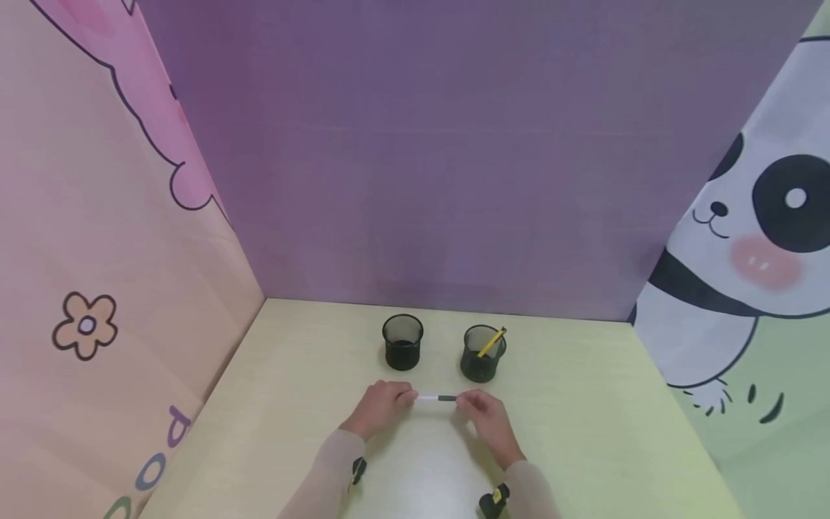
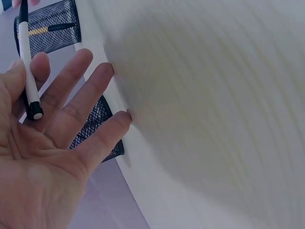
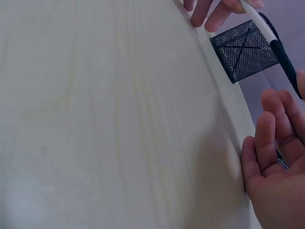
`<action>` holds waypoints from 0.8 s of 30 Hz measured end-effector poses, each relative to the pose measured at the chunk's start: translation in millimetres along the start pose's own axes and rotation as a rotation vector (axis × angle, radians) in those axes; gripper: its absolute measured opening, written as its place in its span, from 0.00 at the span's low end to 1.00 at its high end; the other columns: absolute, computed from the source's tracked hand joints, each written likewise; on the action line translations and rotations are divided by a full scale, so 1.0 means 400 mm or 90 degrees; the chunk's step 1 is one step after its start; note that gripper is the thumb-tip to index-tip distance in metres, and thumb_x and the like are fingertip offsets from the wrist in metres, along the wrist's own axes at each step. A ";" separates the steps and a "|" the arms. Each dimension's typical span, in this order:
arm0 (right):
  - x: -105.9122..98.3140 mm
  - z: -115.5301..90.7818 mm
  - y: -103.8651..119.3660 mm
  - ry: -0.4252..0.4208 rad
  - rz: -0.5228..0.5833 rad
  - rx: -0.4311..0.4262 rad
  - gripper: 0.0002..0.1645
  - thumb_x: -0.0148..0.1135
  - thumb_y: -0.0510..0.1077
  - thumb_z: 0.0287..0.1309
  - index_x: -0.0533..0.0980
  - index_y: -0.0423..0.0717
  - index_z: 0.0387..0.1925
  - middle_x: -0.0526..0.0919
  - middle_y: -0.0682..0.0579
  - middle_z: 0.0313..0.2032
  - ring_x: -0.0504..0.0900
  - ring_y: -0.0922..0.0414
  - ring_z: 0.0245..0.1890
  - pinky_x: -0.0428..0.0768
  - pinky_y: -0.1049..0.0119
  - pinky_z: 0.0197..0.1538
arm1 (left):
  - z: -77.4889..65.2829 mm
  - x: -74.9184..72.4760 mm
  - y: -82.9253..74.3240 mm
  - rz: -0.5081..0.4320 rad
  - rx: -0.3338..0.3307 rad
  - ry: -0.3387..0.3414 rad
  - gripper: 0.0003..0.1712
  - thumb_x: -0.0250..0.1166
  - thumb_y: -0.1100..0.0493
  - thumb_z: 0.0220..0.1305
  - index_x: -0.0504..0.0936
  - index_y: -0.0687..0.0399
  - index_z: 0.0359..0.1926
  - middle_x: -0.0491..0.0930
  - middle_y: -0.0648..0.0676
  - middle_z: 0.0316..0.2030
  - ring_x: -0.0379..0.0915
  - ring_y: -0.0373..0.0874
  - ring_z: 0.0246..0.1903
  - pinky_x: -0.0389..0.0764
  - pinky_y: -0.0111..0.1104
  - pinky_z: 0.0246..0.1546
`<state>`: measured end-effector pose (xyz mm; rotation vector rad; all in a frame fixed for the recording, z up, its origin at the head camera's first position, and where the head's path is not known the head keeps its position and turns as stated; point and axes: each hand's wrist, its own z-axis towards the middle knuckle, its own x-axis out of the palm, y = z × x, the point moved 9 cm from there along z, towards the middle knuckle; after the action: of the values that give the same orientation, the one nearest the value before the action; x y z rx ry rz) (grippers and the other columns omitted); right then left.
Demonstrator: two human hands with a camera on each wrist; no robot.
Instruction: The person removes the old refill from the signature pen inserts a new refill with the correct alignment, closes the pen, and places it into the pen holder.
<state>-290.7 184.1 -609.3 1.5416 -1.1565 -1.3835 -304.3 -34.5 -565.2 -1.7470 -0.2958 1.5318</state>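
Note:
A white pen (image 1: 428,398) with a black grip section is held level between the two hands, above the table in front of two black mesh cups. My left hand (image 1: 382,407) pinches its clip end between thumb and index finger; the other fingers spread out loosely, as the left wrist view shows. At the black end of the pen, my right hand (image 1: 485,417) holds it with thumb and fingertips. Beyond the left hand stands the left mesh cup (image 1: 403,355). The right mesh cup (image 1: 478,367) has a yellow pen (image 1: 491,343) with a black part leaning in it.
The pale wooden table (image 1: 292,375) runs back to a purple panel (image 1: 441,180). Printed cloth walls flank it, a flower (image 1: 86,326) on the left and a panda (image 1: 733,274) on the right. Dark wrist devices (image 1: 494,500) sit at both sleeves.

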 end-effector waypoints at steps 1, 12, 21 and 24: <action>0.001 0.000 -0.002 0.003 -0.006 0.005 0.14 0.64 0.51 0.69 0.83 0.45 0.45 0.87 0.50 0.41 0.82 0.57 0.42 0.79 0.63 0.48 | -0.001 0.000 0.000 0.000 -0.002 0.000 0.13 0.58 0.50 0.76 0.84 0.48 0.37 0.73 0.41 0.23 0.63 0.35 0.23 0.69 0.30 0.32; -0.002 -0.002 -0.008 0.000 -0.010 0.021 0.12 0.64 0.49 0.68 0.84 0.44 0.43 0.88 0.52 0.39 0.82 0.58 0.42 0.78 0.64 0.47 | -0.002 0.005 0.002 -0.001 -0.004 0.003 0.14 0.58 0.50 0.76 0.85 0.49 0.37 0.77 0.42 0.24 0.64 0.35 0.24 0.70 0.31 0.33; -0.006 -0.004 0.002 0.011 0.011 0.013 0.12 0.68 0.47 0.64 0.84 0.45 0.46 0.87 0.51 0.45 0.82 0.57 0.46 0.80 0.61 0.49 | -0.002 0.005 0.001 -0.001 0.003 0.000 0.14 0.58 0.50 0.76 0.84 0.50 0.35 0.76 0.42 0.23 0.64 0.35 0.24 0.70 0.30 0.33; -0.008 -0.003 -0.001 0.012 0.010 0.017 0.13 0.67 0.49 0.66 0.84 0.45 0.46 0.87 0.50 0.45 0.83 0.56 0.46 0.80 0.60 0.51 | -0.003 0.006 0.003 0.002 0.001 -0.001 0.14 0.58 0.51 0.76 0.84 0.50 0.35 0.75 0.42 0.23 0.64 0.35 0.24 0.70 0.31 0.34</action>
<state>-289.6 187.2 -608.6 1.5575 -1.1769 -1.3459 -303.0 -34.2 -567.7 -1.7461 -0.2927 1.5352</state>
